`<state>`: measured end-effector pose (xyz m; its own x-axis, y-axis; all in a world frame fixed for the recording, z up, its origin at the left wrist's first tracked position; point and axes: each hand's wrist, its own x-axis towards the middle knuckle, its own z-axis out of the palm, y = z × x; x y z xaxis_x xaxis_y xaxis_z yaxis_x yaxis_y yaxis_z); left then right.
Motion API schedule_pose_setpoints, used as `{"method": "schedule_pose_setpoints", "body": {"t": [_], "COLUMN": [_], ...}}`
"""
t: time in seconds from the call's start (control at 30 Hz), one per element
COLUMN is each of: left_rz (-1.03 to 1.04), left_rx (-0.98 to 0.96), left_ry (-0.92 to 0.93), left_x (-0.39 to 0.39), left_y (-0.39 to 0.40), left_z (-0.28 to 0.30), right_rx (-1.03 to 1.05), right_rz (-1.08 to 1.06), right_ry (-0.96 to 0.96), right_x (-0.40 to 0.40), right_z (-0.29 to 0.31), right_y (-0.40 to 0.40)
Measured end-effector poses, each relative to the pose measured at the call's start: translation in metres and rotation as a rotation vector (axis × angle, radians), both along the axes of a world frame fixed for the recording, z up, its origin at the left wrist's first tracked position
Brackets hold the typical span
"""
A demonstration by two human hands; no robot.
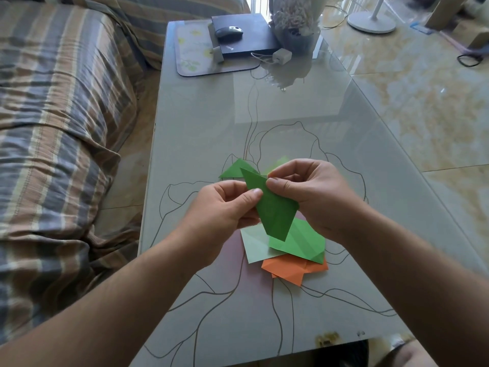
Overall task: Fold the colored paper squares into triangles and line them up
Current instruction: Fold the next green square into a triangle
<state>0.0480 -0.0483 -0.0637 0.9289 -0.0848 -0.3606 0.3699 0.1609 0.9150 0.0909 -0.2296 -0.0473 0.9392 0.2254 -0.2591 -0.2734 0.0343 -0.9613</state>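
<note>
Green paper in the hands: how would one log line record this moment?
stage: folding | left hand: pinches green paper | right hand: pinches it too | paper: held above table | folded triangle: lies behind

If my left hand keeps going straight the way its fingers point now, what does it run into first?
Most likely your right hand. The left hand points rightward across the dark green paper both hands pinch, and the right thumb sits just beyond. Depth is hard to judge from one view.

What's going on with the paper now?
Both hands, left and right, pinch dark green paper above table. Green triangle already down. Unfolded pile underneath.
</note>
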Motion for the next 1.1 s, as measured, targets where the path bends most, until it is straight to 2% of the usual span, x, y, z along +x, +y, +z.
{"method": "schedule_pose_setpoints", "body": {"t": [0.17,0.27,0.4,0.57,0.9,1.1], "left_rz": [0.01,-0.014,-0.116,-0.244,-0.192,-0.188], "left_rx": [0.043,0.131,0.22,0.24,0.19,0.191], "left_ry": [-0.009,-0.026,-0.044,-0.048,-0.005,-0.002], "left_x": [0.001,0.001,-0.004,-0.009,-0.006,-0.005], "left_y": [0.004,0.004,0.004,0.0,0.001,0.001], "left_z": [0.001,0.002,0.006,0.007,0.009,0.009], "right_rx": [0.003,-0.044,-0.188,-0.205,0.036,0.105], "right_rz": [0.024,0.078,0.169,0.208,-0.016,-0.049], "right_ry": [0.057,0.081,0.051,0.045,0.223,0.241], "right_x": [0.001,0.001,-0.001,-0.002,0.006,0.009], "right_z": [0.0,0.003,0.003,0.002,0.005,0.005], "right_y": [-0.001,-0.002,-0.002,-0.001,-0.006,-0.007]}}
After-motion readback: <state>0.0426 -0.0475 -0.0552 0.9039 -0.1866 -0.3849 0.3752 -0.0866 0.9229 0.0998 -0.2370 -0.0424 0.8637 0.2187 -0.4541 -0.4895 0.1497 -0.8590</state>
